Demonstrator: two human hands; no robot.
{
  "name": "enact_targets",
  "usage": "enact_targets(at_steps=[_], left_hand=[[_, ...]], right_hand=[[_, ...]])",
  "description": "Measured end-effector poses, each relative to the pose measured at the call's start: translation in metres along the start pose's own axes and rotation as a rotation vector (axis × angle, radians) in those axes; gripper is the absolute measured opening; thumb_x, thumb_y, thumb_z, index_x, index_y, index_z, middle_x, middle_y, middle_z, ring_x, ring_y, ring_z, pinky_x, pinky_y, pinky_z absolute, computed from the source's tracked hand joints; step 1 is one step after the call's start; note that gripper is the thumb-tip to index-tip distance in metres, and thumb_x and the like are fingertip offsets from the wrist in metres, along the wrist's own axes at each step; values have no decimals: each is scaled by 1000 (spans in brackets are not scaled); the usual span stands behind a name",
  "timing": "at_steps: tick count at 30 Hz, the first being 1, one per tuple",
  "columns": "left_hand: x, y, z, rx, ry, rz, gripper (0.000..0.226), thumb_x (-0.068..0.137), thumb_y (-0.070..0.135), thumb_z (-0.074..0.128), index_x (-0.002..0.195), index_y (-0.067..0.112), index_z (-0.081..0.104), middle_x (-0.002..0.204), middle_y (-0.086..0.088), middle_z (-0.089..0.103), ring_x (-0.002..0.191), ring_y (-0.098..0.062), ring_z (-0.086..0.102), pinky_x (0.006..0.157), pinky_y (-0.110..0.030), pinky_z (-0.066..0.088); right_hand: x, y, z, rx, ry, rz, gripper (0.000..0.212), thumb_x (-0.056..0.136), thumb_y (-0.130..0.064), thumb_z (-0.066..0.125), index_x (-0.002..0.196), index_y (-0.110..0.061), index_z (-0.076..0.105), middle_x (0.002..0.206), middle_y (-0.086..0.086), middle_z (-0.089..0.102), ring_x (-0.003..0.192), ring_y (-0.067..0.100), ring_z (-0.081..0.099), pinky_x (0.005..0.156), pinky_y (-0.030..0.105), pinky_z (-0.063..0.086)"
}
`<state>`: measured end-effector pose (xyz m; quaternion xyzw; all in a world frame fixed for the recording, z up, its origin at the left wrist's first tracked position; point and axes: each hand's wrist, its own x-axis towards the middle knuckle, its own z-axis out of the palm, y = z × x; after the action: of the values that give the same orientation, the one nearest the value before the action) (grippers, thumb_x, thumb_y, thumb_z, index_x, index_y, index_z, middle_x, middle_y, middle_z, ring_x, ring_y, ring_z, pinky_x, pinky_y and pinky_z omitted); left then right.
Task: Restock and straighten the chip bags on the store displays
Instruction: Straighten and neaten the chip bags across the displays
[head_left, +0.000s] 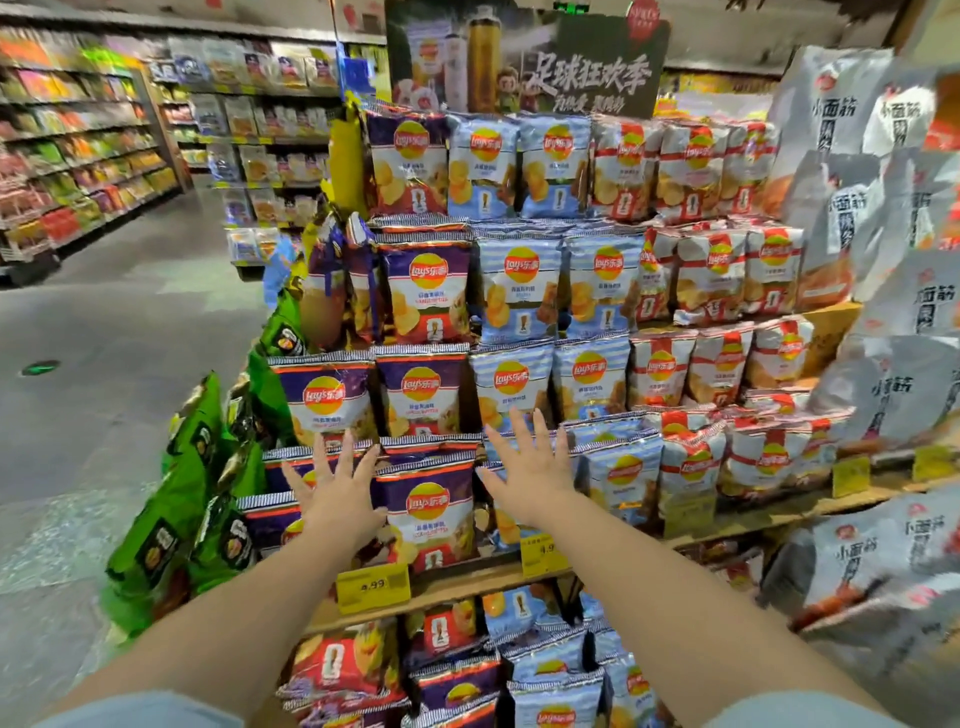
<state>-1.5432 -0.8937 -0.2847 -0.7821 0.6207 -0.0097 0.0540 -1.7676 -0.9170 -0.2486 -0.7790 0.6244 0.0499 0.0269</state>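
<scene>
My left hand (337, 493) and right hand (524, 467) splayed, grasping nothing; upright purple foil chip bag (428, 512) between them, left nearer

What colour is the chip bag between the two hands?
Mostly purple chip bag, white lower front; seen in the head view.

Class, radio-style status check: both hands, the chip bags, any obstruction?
Left hand open, right hand open, both empty. Flanking purple Lay's bag on front shelf. Nothing blocking.
</scene>
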Motion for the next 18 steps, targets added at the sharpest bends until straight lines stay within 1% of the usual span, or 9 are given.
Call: enact_targets(at_steps=[3, 7, 9, 13, 16, 18], left_hand=[[18, -15, 8, 14, -20, 41, 79, 90, 57, 48, 151, 38, 1, 158, 0, -19, 141, -35, -25, 103, -69, -15], [40, -29, 18, 49, -78, 87, 63, 90, 55, 50, 145, 37, 26, 159, -2, -16, 140, -37, -28, 102, -70, -14], [49, -33, 23, 63, -107, 117, 56, 91, 54, 49, 142, 38, 34, 159, -3, -14, 139, -37, -28, 102, -71, -14], [67, -34, 32, 76, -131, 143, 48, 92, 53, 48, 137, 40, 40, 160, -3, -10, 140, -38, -27, 101, -71, -15], [73, -30, 35, 82, -149, 125, 48, 92, 55, 47, 137, 42, 40, 160, -4, -8, 141, -37, -26, 101, -70, -17], [77, -27, 37, 71, -153, 112, 48, 92, 55, 46, 138, 41, 40, 160, -4, -8, 141, -36, -24, 102, -70, -15]], right_hand=[[15, -14, 8, -29, -8, 25, 66, 95, -63, 19, 151, -36, -5, 156, 4, -24, 142, 31, -24, 112, 54, -12], [31, -26, 20, -35, -17, 37, 64, 98, -56, 27, 152, -33, 2, 157, 5, -21, 143, 31, -22, 113, 54, -10], [37, -30, 26, -45, -34, 46, 61, 99, -51, 33, 152, -30, 10, 158, 5, -18, 143, 32, -20, 114, 54, -8], [53, -30, 37, -81, -88, 34, 55, 99, -44, 41, 149, -28, 24, 159, 8, -9, 144, 34, -14, 116, 55, -4], [70, -24, 43, -27, -116, 14, 50, 98, -38, 45, 145, -26, 31, 159, 8, -7, 145, 33, -12, 116, 54, -1], [83, -20, 47, -7, -110, -7, 48, 98, -36, 47, 143, -24, 34, 159, 8, -6, 145, 33, -10, 116, 53, 0]])
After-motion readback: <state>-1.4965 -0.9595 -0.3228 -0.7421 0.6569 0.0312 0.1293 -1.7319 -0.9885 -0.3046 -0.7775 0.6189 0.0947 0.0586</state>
